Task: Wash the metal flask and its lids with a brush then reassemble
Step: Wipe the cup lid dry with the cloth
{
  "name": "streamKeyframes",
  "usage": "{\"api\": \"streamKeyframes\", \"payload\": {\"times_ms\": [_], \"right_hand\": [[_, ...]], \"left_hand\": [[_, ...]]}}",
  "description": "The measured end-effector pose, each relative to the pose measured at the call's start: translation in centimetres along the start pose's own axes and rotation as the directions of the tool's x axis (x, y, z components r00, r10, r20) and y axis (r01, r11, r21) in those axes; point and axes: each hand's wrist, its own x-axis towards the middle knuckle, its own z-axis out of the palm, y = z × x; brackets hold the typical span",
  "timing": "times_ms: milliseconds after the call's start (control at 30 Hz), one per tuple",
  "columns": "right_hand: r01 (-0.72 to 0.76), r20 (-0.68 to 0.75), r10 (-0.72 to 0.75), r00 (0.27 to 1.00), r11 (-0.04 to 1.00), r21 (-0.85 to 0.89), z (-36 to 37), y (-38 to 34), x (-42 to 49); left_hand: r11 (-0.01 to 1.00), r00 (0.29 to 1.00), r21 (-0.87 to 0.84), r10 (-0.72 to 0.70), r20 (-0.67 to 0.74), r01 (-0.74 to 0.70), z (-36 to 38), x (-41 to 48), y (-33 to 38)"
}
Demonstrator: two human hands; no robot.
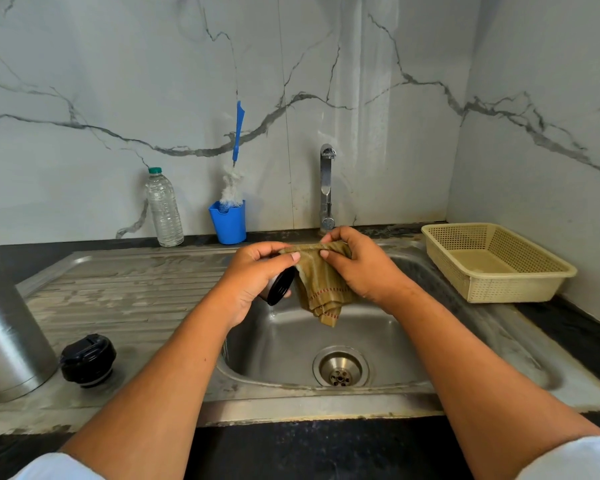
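Likely drying, not scrubbing. With the left grip (257, 268) curled round the steel cap (280, 286) and the right grip (357, 265) pinching the olive cloth (321, 292), both over the sink (395, 327), push a cloth corner into the cap's black inside and turn the cap against it. Wipe the rim last. Reach afterwards to 9 o'clock for the flask (7, 323) on the draining board (129, 289), black stopper (88, 360) just beside it at 8 o'clock.

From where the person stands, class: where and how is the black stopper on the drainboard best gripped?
Probably take the stopper around its wide round top, coming from above: it stands upright, narrower end down, and the flask crowds its left side.
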Motion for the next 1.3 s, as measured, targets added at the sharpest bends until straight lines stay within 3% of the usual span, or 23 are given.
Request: {"api": "streamKeyframes", "payload": {"times_ms": [100, 400, 600, 700, 867, 1000, 1067, 1167, 1233, 1300], "right_hand": [[-0.055, 0.042, 0.051, 0.998, 0.991, 0.120, -0.2, -0.2, -0.1], [-0.074, 0.033, 0.069, 0.997, 0.978, 0.195, -0.8, -0.1, 0.0], [-0.221, 0.212, 0.161, 0.964, 0.927, 0.302, -1.3, -0.2, -0.4], [-0.267, 0.314, 0.181, 0.932, 0.929, 0.257, -1.7, -0.5, -0.8], [-0.344, 0.304, 0.220, 0.927, 0.823, 0.452, -1.7, -0.8, -1.5], [-0.375, 0.219, 0.306, 0.927, 0.791, 0.484, -2.0, -1.1, -1.4], [-0.377, 0.156, 0.347, 0.925, 0.782, 0.497, -2.8, -1.7, -1.4], [-0.424, 0.109, 0.445, 0.889, 0.709, 0.563, -4.9, -2.5, -1.2], [-0.438, 0.074, 0.510, 0.857, 0.645, 0.626, -6.6, -2.8, -0.6], [-0.460, 0.064, 0.567, 0.821, 0.591, 0.663, -8.4, -2.9, -0.2]], "left_hand": [[0.999, 0.999, 0.030, -0.035, 0.039, 0.034, 0.0, -0.2, 0.1], [0.987, 0.989, 0.122, -0.120, 0.091, 0.108, -0.2, -0.3, -0.1], [0.992, 0.988, 0.014, -0.123, 0.092, 0.122, -0.1, -0.4, 0.3], [0.991, 0.988, -0.027, -0.131, 0.085, 0.134, -0.2, -0.4, 0.5], [0.981, 0.982, -0.105, -0.154, 0.107, 0.165, -0.1, -0.6, 0.8], [0.954, 0.980, -0.224, -0.186, 0.077, 0.199, 0.9, -0.8, 0.6], [0.894, 0.968, -0.372, -0.242, 0.064, 0.248, 1.1, -1.0, 0.5], [0.662, 0.929, -0.675, -0.357, 0.098, 0.326, 1.4, -1.1, 0.7], [0.510, 0.907, -0.791, -0.402, 0.128, 0.338, 1.8, -1.3, 1.1], [0.423, 0.897, -0.838, -0.413, 0.159, 0.344, 2.4, -1.6, 1.4]]}}
